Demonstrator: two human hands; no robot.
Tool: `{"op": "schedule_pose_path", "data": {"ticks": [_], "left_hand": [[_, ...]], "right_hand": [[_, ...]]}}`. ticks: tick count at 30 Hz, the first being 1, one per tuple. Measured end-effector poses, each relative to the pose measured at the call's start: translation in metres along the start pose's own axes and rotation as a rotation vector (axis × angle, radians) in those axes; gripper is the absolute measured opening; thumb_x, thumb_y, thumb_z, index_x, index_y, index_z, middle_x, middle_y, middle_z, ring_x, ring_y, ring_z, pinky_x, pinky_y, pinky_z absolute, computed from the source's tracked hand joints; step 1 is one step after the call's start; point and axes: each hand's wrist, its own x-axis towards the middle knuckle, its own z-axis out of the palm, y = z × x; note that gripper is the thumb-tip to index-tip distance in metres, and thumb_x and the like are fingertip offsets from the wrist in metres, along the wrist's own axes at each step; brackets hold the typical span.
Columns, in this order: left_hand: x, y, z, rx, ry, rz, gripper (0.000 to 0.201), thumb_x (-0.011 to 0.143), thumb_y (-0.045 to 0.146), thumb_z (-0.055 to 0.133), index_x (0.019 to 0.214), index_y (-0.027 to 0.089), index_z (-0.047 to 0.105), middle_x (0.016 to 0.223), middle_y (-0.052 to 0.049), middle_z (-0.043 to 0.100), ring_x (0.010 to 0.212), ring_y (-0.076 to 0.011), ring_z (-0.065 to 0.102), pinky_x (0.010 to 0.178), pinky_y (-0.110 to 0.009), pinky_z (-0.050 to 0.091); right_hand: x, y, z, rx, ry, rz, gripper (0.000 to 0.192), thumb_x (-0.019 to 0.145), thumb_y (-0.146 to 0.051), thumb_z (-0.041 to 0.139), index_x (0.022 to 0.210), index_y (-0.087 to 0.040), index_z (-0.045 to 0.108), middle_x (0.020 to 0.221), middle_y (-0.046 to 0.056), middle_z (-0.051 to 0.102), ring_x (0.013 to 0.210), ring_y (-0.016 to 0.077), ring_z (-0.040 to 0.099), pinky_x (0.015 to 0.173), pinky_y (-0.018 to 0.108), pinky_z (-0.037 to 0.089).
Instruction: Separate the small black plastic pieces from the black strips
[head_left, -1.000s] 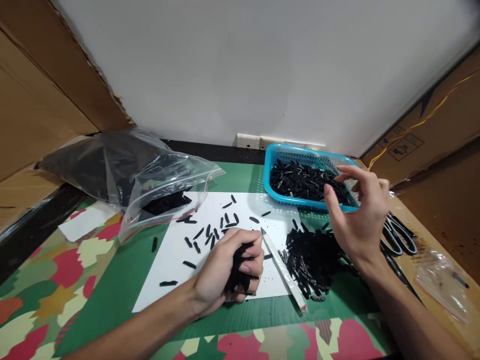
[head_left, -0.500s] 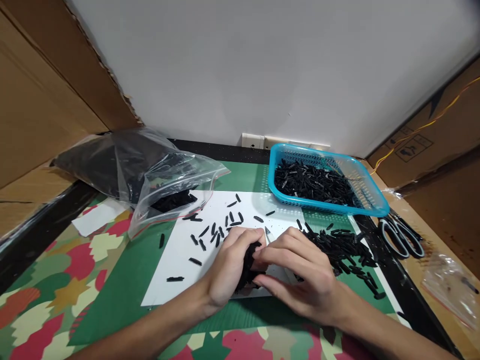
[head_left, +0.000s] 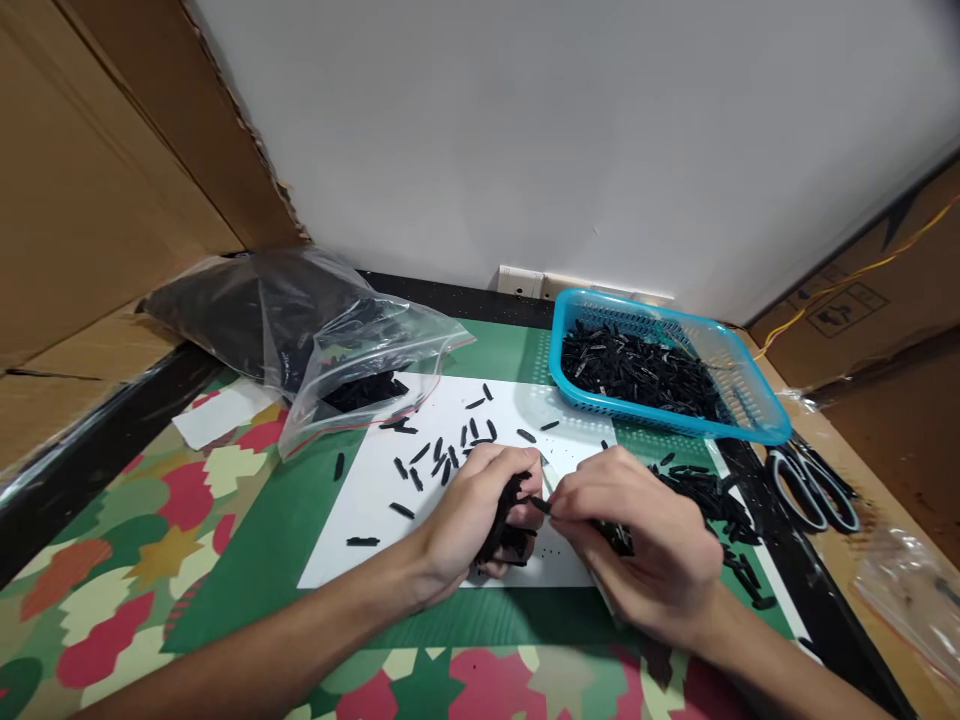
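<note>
Left hand (head_left: 472,515): fist closed on bundle of black strips (head_left: 504,520) over white sheet (head_left: 375,500); right hand (head_left: 637,545), back from blue basket (head_left: 750,425), apparently pinching one strip from the bundle; sorting continues.

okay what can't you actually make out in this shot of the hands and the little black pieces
Head view only:
- Small black plastic pieces bunched in the left hand: count hidden by its curled fingers.
- Right hand: its grip on a single piece is covered by its own back.
- White pen-like tool: mostly under both hands.
- Clear plastic bag of black parts: contents blurred by glare.
- Black-handled scissors: blades hidden by the blue plastic basket.
</note>
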Motion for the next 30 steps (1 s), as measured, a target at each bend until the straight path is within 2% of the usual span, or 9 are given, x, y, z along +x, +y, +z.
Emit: {"op": "schedule_pose_path", "data": {"ticks": [4, 7, 10, 13, 18, 30], "left_hand": [[-0.002, 0.003, -0.004, -0.052, -0.132, -0.026, 0.043, 0.096, 0.056, 0.056, 0.071, 0.023, 0.042, 0.053, 0.009, 0.034, 0.040, -0.0077, 0.029, 0.034, -0.014, 0.018], [-0.004, 0.002, -0.006, -0.049, -0.208, -0.022, 0.050, 0.097, 0.060, 0.056, 0.067, 0.022, 0.043, 0.052, 0.008, 0.034, 0.039, -0.0087, 0.034, 0.033, -0.016, 0.021], [-0.004, 0.000, -0.007, -0.046, -0.252, 0.027, 0.051, 0.098, 0.057, 0.054, 0.064, 0.021, 0.045, 0.052, 0.007, 0.035, 0.039, -0.0078, 0.031, 0.034, -0.017, 0.022], [-0.003, -0.001, -0.006, -0.046, -0.256, 0.072, 0.051, 0.098, 0.057, 0.053, 0.064, 0.020, 0.046, 0.051, 0.007, 0.036, 0.040, -0.0078, 0.030, 0.036, -0.018, 0.024], [-0.002, -0.002, -0.004, 0.007, -0.177, 0.121, 0.053, 0.101, 0.055, 0.051, 0.062, 0.019, 0.045, 0.052, 0.006, 0.038, 0.043, -0.0067, 0.029, 0.042, -0.019, 0.026], [-0.002, 0.000, -0.007, -0.034, -0.256, 0.179, 0.038, 0.096, 0.037, 0.056, 0.063, 0.019, 0.046, 0.053, 0.005, 0.039, 0.046, -0.0074, 0.025, 0.043, -0.019, 0.026]], "right_hand": [[-0.002, 0.007, -0.004, 0.161, 0.117, 0.165, 0.029, 0.091, 0.004, 0.070, 0.108, -0.019, 0.075, 0.096, 0.006, 0.078, 0.089, 0.0200, 0.071, 0.081, 0.037, 0.056], [-0.004, 0.013, -0.006, 0.179, 0.124, 0.251, 0.027, 0.092, 0.000, 0.072, 0.107, -0.022, 0.077, 0.096, 0.005, 0.078, 0.090, 0.0204, 0.071, 0.081, 0.038, 0.055], [-0.003, 0.015, -0.008, 0.160, 0.110, 0.278, 0.022, 0.093, -0.004, 0.074, 0.104, -0.023, 0.078, 0.094, 0.004, 0.078, 0.088, 0.0201, 0.070, 0.080, 0.037, 0.054], [-0.002, 0.016, -0.009, 0.108, 0.093, 0.293, 0.016, 0.093, -0.009, 0.076, 0.101, -0.023, 0.078, 0.092, 0.002, 0.077, 0.084, 0.0190, 0.068, 0.077, 0.036, 0.052], [-0.001, 0.019, -0.010, 0.041, 0.072, 0.363, 0.010, 0.094, -0.013, 0.077, 0.095, -0.023, 0.077, 0.086, 0.000, 0.076, 0.077, 0.0165, 0.065, 0.072, 0.032, 0.050], [0.003, 0.020, -0.016, -0.003, 0.032, 0.315, 0.006, 0.094, -0.017, 0.079, 0.092, -0.022, 0.077, 0.084, 0.000, 0.075, 0.073, 0.0143, 0.063, 0.066, 0.029, 0.049]]}}
